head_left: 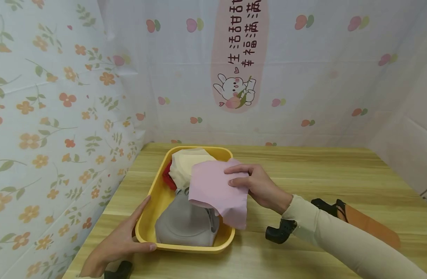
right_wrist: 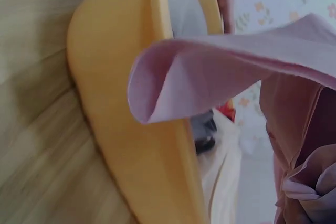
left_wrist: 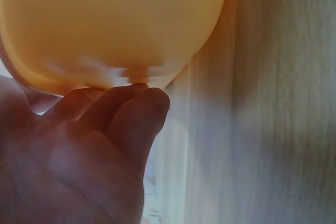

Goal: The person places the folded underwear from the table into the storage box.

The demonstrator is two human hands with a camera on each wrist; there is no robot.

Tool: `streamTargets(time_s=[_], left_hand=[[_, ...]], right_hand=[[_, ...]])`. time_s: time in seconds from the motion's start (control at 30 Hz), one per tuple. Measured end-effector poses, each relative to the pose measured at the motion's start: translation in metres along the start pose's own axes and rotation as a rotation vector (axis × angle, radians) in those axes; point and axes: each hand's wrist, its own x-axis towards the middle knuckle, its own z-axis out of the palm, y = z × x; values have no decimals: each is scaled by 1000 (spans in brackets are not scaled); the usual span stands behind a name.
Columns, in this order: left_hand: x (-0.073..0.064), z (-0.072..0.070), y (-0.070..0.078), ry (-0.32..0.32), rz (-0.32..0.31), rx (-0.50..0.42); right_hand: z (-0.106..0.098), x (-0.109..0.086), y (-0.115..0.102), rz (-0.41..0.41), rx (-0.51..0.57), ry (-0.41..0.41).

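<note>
My right hand grips thin, smooth pink underwear, fingers on top of the fabric, over the right side of a yellow basin. One loose edge hangs past the basin's right rim. In the right wrist view the pink underwear folds open near the basin wall. My left hand holds the basin's near left corner, thumb at the front rim, index finger along the left side. Its fingertips touch the outer wall. Inside lie a grey bra, cream cloth items and something red.
The basin stands at the left of a wood-grain table. An orange-brown flat object with black straps lies at the right, partly behind my right forearm. Patterned curtains rise at the back and left.
</note>
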Motion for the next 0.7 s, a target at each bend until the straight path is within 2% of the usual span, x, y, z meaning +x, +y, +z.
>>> streamTargets(time_s=[0.27,0.53,0.7], left_hand=[[-2,0,2,11,-19,21],[0,0,2,15,24,101],[0,1,2,25,40,111]], right_hand=[[31,11,2,7,34,-47],[49,14,12,40,6,-68],[55,15,19,44,-33,-86]])
